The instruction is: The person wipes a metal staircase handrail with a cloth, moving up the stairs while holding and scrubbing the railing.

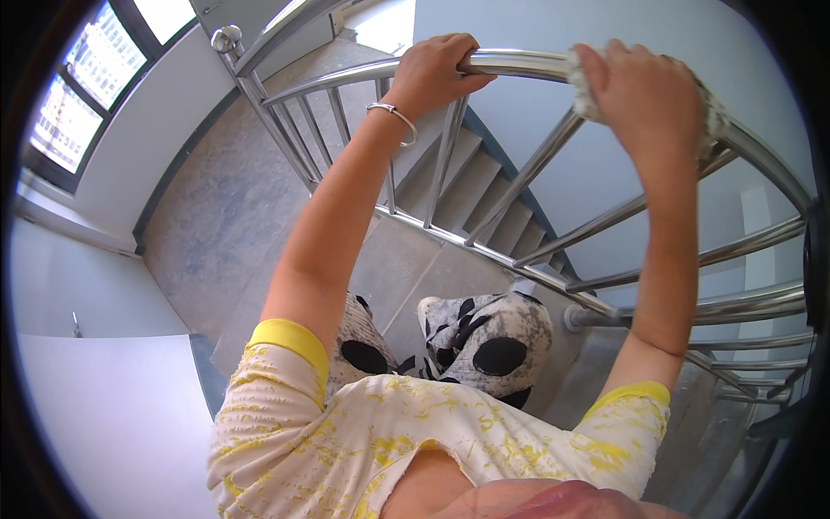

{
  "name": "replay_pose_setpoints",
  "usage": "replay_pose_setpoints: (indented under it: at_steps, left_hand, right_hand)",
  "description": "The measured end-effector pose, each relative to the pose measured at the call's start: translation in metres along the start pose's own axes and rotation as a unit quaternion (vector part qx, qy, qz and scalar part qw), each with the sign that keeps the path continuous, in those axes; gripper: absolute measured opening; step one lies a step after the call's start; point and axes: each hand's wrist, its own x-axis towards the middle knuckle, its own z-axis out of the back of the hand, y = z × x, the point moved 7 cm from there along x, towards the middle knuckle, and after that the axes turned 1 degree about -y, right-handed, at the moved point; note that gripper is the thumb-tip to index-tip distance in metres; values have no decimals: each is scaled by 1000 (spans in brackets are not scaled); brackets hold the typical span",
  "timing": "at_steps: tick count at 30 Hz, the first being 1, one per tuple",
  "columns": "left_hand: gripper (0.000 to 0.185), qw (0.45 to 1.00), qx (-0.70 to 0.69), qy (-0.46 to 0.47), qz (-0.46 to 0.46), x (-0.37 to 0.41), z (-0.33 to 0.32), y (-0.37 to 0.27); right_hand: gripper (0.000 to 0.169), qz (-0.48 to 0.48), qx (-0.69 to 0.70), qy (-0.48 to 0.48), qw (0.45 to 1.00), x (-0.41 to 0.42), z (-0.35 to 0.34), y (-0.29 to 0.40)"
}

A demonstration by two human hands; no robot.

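A shiny metal handrail [519, 63] runs across the top of a stair railing before me. My left hand [442, 68] is wrapped over it, with the thumb along its near side; a silver bangle [393, 113] circles that wrist. To the right, my right hand [655, 104] presses a pale cloth [583, 91] around the same rail. That hand is slightly blurred, and its palm hides much of the cloth. Metal balusters [528, 178] drop from the handrail to a lower rail [499, 254].
Beyond the balusters, concrete stairs [473, 175] descend beside a pale wall [583, 32]. A newel post with a ball cap [227, 40] stands at upper left. Windows [91, 84] line the left side. More railing [752, 311] and steps [687, 447] lie at right.
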Motion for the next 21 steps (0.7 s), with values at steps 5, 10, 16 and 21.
replay_pose_setpoints:
  at_steps: [5,10,16,21]
  left_hand:
    - [30,1000,-17,-2,2,0,-1,1]
    - [28,998,-16,-51,-22,-1,2,5]
    - [36,999,-15,42,-2,0,4,2]
    - [48,996,-15,83,5,-2,-1,14]
  right_hand:
    - [46,-12,11,5,1000,28,-14,65]
    - [42,6,80,-14,997,37,-22,94]
    - [33,83,56,58,993,25,-21,64]
    - [31,39,14,45,998,-6,4,-10]
